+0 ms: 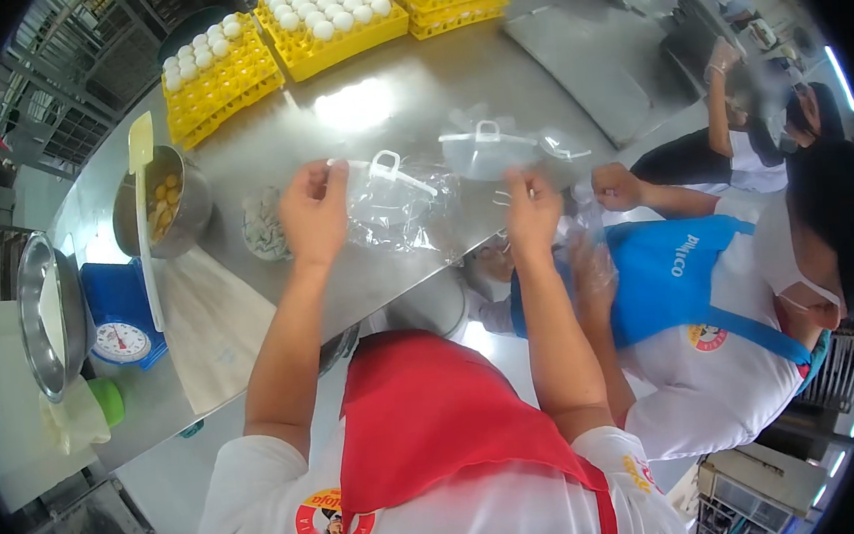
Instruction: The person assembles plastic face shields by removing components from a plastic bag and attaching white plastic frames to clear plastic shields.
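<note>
My left hand (314, 211) is closed, with thumb and fingers pinching one end of the white rim of a clear plastic mouth shield (386, 192). The shield is over the table, above a crinkled clear plastic bag (429, 229). Off to the right, my right hand (532, 203) is raised near the table edge, its fingers pinched together on a thin white cord (502, 199). Where that cord leads is hard to make out. Just beyond lies a second clear mouth shield (486, 152) with a white rim. A grey-white crumpled bundle (263, 225) sits beside my left wrist.
Yellow trays of white eggs (333, 23) stand at the back. To the left are a steel bowl of yolks (188, 226), a cream spatula (142, 179), a cloth (213, 324), a blue scale (112, 282) and another steel bowl (46, 327). A blue-aproned co-worker (659, 279) stands close right.
</note>
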{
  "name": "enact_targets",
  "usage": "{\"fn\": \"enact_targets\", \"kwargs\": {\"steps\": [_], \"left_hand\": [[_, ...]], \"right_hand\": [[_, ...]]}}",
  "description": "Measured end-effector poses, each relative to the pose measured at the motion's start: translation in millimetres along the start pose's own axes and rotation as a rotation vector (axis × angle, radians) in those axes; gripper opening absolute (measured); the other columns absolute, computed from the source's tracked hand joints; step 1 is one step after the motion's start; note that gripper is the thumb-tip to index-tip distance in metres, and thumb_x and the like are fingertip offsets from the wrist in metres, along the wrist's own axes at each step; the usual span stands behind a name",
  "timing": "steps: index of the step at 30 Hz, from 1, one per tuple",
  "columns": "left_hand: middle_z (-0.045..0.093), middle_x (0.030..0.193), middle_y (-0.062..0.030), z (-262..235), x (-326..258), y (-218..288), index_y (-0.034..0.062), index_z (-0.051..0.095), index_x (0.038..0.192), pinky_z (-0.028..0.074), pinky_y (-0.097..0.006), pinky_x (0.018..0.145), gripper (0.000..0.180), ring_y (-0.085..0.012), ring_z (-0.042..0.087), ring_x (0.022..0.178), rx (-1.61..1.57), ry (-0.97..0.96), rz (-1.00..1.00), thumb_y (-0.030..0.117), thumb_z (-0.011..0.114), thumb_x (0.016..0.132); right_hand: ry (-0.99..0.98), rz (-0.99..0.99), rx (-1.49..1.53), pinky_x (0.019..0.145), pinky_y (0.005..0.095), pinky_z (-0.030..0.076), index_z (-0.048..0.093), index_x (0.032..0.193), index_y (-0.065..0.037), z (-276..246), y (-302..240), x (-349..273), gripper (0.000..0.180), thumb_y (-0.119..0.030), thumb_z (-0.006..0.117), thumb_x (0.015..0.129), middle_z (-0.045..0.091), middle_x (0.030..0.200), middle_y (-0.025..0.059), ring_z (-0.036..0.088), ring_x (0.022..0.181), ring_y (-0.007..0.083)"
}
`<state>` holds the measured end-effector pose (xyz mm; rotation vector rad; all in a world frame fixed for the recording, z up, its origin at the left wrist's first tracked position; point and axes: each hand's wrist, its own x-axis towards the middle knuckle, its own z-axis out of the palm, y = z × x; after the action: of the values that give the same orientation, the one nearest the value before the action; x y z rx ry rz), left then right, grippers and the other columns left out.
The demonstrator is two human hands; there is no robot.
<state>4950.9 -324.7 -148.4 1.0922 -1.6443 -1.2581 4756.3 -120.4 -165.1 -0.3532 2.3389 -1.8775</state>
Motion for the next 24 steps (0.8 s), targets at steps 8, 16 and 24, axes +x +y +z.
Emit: {"fn": "enact_targets", "kwargs": {"steps": [8, 16, 24], "left_hand": [[0.076, 0.095, -0.0055, -17.6, -3.5, 8.0, -0.0026, 0.072, 0.107, 0.054, -0.025, 0.076, 0.021, -0.009, 0.068, 0.083, -0.165, 0.031, 0.048, 0.017, 0.077, 0.1], [0.075, 0.095, -0.0049, -14.0, -18.9, 33.3, -0.0021, 0.071, 0.106, 0.054, -0.024, 0.075, 0.018, -0.0094, 0.068, 0.084, -0.252, 0.021, 0.068, 0.013, 0.078, 0.099], [0.072, 0.1, -0.006, 9.5, -55.4, 71.5, -0.0013, 0.063, 0.122, 0.054, -0.025, 0.08, 0.027, -0.0103, 0.068, 0.087, -0.35, -0.128, 0.114, 0.009, 0.075, 0.1]], "right_hand": [[-0.216, 0.137, -0.186, 0.073, 0.028, 0.045, 0.077, 0.095, 0.0, 18.9, 17.2, -31.3, 0.028, -0.028, 0.074, 0.098, 0.066, 0.08, 0.0008, 0.055, 0.076, 0.011], [-0.352, -0.033, -0.251, 0.068, 0.0286, 0.046, 0.077, 0.118, -0.001, 0.4, -9.8, -48.0, 0.04, -0.035, 0.077, 0.097, 0.067, 0.077, 0.005, 0.056, 0.072, 0.0105], [-0.426, -0.068, 0.081, 0.053, 0.0261, 0.027, 0.078, 0.098, -0.002, -20.2, -86.8, -62.7, 0.025, -0.026, 0.079, 0.096, 0.049, 0.061, -0.0087, 0.037, 0.058, 0.0022]]}}
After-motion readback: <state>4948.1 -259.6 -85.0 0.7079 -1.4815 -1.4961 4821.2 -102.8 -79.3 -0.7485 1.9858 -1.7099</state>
